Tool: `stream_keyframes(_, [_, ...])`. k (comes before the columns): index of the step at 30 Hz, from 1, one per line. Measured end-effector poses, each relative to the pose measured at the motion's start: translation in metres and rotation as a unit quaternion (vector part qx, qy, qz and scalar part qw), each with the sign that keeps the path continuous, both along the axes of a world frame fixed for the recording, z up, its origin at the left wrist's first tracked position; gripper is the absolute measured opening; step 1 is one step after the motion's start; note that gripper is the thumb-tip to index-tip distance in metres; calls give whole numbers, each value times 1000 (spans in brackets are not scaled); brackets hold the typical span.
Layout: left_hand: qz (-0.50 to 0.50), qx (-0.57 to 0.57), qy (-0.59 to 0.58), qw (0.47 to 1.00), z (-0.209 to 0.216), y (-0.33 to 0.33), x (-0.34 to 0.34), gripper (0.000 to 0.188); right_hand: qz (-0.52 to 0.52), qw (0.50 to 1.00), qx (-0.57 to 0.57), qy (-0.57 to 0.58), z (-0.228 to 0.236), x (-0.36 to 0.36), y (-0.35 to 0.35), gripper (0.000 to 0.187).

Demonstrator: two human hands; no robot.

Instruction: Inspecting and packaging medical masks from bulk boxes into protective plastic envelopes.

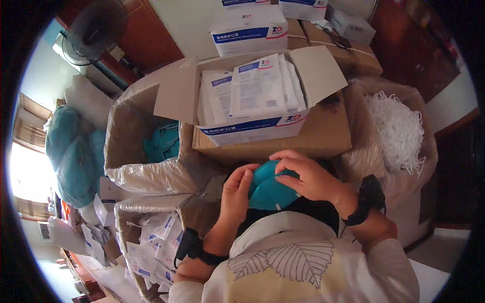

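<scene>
A teal face mask (270,191) is held between my two hands, close in front of my body. My left hand (237,191) pinches its left edge between thumb and fingers. Over its upper right part curls my right hand (308,174), thumb and fingers gripping the top edge. Just beyond my hands stands an open white and blue carton (252,132), its flaps spread, filled with flat white packets (257,86). That carton rests on a brown cardboard box (328,129).
At the left, a plastic-lined box (141,177) holds teal masks (164,141); below it another holds white packets (151,247). White straps (394,129) heap in a lined box at the right. Closed cartons (247,30) stack behind. Large teal-filled bags (76,156) and a fan (93,30) stand far left.
</scene>
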State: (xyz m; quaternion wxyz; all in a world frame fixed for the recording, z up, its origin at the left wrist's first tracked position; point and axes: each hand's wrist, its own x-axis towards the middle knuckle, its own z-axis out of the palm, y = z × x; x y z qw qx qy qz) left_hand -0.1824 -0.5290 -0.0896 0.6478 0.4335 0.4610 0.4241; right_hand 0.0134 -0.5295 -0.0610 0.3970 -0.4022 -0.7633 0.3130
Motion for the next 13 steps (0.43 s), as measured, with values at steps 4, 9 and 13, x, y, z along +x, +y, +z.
stream_keyframes(4, [-44,-58,-85,994,1,-4,-3,31,-1,995,-77,-59,-3,-1,5,14])
stream_keyframes(9, [-149,-21,58,987,-2,-6,-8,36,3,994,29,-102,-14,-8,15,14])
stream_keyframes(13, [-212,-42,93,972,-24,0,-14,40,22,990,-86,-108,-29,-14,19,15])
